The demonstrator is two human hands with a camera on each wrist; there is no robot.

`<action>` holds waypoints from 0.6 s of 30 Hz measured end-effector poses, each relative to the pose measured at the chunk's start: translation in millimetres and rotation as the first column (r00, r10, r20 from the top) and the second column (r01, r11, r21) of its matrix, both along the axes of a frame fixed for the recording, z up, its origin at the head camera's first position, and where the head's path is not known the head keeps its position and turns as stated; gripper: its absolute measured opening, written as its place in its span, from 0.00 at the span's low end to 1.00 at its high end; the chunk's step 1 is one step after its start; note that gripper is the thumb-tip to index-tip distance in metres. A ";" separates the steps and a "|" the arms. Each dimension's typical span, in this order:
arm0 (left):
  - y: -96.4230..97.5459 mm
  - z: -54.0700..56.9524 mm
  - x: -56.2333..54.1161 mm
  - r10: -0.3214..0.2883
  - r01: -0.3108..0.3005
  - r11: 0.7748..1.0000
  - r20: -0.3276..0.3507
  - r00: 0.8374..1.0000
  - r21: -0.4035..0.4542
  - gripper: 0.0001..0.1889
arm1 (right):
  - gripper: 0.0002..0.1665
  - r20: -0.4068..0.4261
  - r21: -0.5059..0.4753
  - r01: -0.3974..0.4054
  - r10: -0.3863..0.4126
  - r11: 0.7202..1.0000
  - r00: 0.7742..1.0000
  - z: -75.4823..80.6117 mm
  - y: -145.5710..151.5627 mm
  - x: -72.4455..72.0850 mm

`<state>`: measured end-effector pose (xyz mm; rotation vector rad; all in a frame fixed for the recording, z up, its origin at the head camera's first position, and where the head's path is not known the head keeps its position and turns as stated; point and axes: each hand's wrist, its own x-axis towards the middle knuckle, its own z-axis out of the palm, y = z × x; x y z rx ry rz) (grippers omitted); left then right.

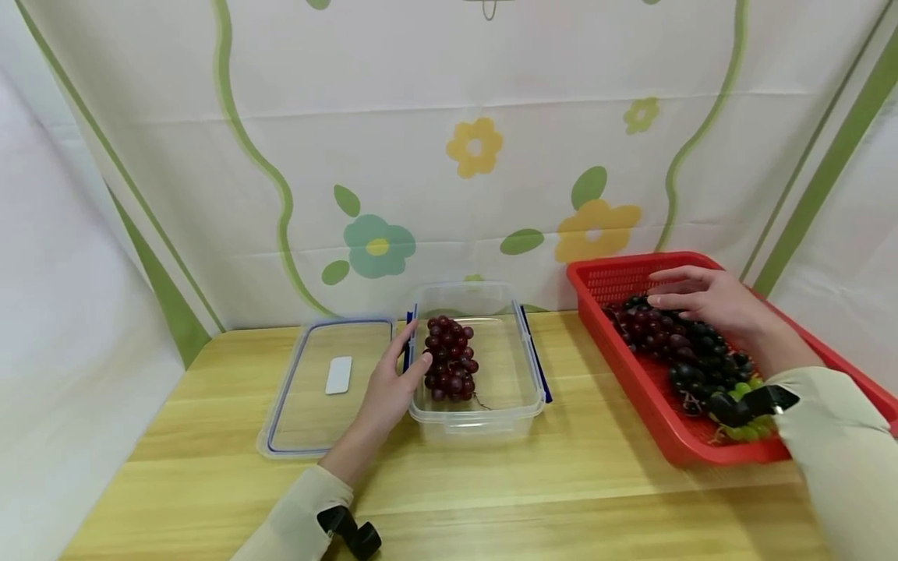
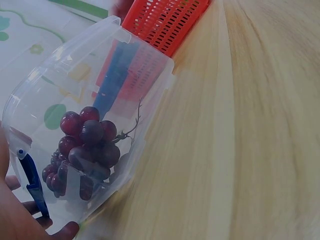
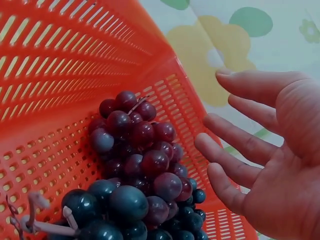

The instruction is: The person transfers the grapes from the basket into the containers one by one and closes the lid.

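Observation:
A bunch of dark red grapes lies in the left part of a clear plastic box, its stem trailing over the bottom. My left hand rests along the box's left side with fingers extended, close to a blue-edged latch. Over the red basket hovers my right hand, fingers spread and holding nothing. Beneath it, the basket holds red grapes, black grapes and green grapes. In the right wrist view, the fingers are apart from the red bunch.
A clear lid with a blue seal and a white label lies left of the box. Everything stands on a wooden table. Behind it hangs a white curtain printed with flowers.

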<state>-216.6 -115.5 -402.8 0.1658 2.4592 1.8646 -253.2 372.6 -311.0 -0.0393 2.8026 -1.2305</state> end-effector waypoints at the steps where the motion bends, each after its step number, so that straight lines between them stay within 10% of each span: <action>1: -0.3 0.1 0.1 -0.001 0.001 1.000 -0.001 1.000 -0.002 0.34 | 0.41 0.004 0.018 -0.004 0.004 1.000 1.000 -0.8 -0.1 -0.4; 18: -0.2 -0.1 -0.6 -0.006 0.006 1.000 -0.006 1.000 0.006 0.34 | 0.47 0.174 0.228 -0.176 0.138 0.958 0.975 -22.8 2.6 -10.5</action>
